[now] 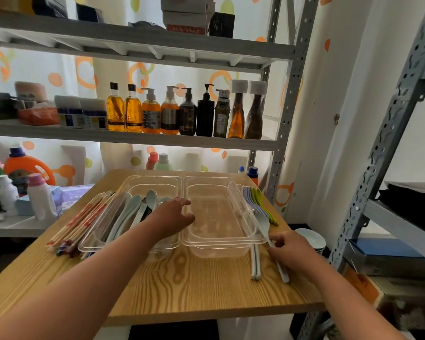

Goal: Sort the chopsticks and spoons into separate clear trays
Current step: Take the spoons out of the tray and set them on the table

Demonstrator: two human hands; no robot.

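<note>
Step in hand: picking up a loose spoon from the right of the trays, probably bound for the tray that holds spoons.
Right hand: fingers curled round the handle of the grey spoon, pinching it low over the surface, just beside the near right corner of the right tray.
Grey spoon: bowl close against the right tray's long rim, handle running back toward the near edge; very near the white chopsticks, contact impossible to tell.
Left hand: fingers loose and spread, nothing held, poised over the rims where the left tray meets the right one.
Left tray: several pale spoons lying along its length.
Right tray: nothing in it.
Wooden chopsticks: a bundle on the surface along the left tray's outer side, not yet sorted.
Coloured spoons: a purple and green stack right of the right tray, beyond the grey spoon.
Doing it well: hold near the handle's middle so the bowl does not swing; lift clear of the rim before crossing; lay it lengthwise among the pale spoons.
Left hand's part: best moved out of the path, or pressed on a rim to steady the light trays.
Risk: dragging the white chopsticks along with the handle.
</note>
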